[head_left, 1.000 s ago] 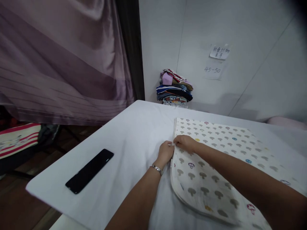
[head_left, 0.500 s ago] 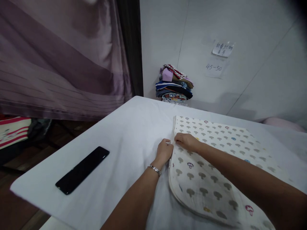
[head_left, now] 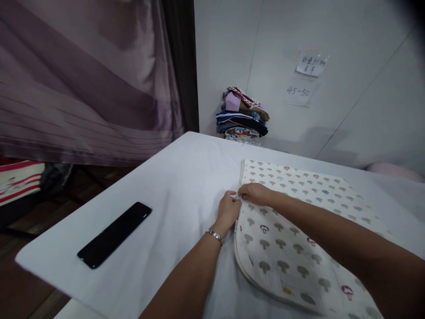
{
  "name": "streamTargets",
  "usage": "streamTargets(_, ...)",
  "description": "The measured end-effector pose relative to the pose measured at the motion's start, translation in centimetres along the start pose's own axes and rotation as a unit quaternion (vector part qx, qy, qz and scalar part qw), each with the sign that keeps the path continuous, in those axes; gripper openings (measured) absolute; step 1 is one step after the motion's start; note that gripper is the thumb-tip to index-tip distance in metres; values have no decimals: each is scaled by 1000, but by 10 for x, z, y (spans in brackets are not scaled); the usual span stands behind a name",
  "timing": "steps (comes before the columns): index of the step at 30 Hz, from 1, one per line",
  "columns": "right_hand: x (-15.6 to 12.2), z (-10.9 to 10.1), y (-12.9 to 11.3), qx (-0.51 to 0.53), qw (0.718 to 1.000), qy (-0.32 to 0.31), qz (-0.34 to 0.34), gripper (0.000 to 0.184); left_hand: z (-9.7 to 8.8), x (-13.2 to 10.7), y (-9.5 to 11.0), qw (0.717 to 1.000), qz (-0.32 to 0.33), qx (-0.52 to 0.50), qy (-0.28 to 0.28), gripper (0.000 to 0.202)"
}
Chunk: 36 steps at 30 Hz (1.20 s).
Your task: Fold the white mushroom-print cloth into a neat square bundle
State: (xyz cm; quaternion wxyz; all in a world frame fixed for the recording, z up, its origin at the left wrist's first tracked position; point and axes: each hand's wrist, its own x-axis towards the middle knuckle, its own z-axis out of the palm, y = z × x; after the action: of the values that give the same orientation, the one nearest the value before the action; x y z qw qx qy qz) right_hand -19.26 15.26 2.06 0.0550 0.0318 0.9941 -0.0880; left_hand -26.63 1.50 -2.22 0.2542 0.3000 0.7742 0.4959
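Lying on the right side of a white-covered table (head_left: pixel 189 177): one mushroom-print cloth (head_left: pixel 282 261), off-white, layered, patterned with grey mushrooms and a few red, blue, purple and yellow ones; near corner rounded, left edge running away from the wearer.

Right hand (head_left: pixel 255 194): palm down at the middle of that left edge, forearm crossing over the cloth; fingers drawn together, thumb and forefinger pinched on the edge.

Left hand (head_left: pixel 229 209): just beside the right, against the same edge from the outer side; fingers curled, thumb raised toward the right fingertips. Whether these fingers clamp the fabric one cannot tell, the tips being hidden. On its wrist, one silver-coloured bracelet (head_left: pixel 215 236).

One black slab (head_left: pixel 114 235), glossy and phone-like, flat on the table's left part, well apart from both hands.

One stack of folded textiles (head_left: pixel 242 117), multicoloured, beyond the table's far edge, near a pale wall (head_left: pixel 229 44). Two paper notes (head_left: pixel 311 65) on that wall, one above the other, handwritten, the lower marked "45-50".

One mauve curtain (head_left: pixel 83 79), hanging at left; below it, a cream cloth with red stripes (head_left: pixel 21 181), partly in view.
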Motion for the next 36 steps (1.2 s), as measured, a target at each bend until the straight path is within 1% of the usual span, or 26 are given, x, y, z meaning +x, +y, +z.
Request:
streamTargets(5,2,-8,-1,-61,998,-28,1,22,2,1,-3,1000,8,-6,4,29)
streamTargets(10,6,-14,-2,-91,994,-26,-53,10,1,1,-3,1000,8,-2,1,28)
streamTargets(15,3,-15,1,-68,994,-20,-83,9,-1,0,-2,1000,14,-8,12,26)
streamTargets(20,5,-14,4,-12,996,-30,-84,18,1,1,-4,1000,12,-4,9,24)
streamTargets(23,10,-12,3,24,996,-16,-82,25,2,1,-4,1000,15,-5,16,23)
streamTargets(28,13,-5,0,65,995,6,-74,26,1,1,-3,1000,16,-11,22,18)
streamTargets(32,12,-2,0,78,996,14,-42,29,0,-1,-1,1000,4,-28,13,25)
streamTargets(36,12,-8,-2,74,997,-8,-34,29,1,-2,1,1000,5,1,12,33)
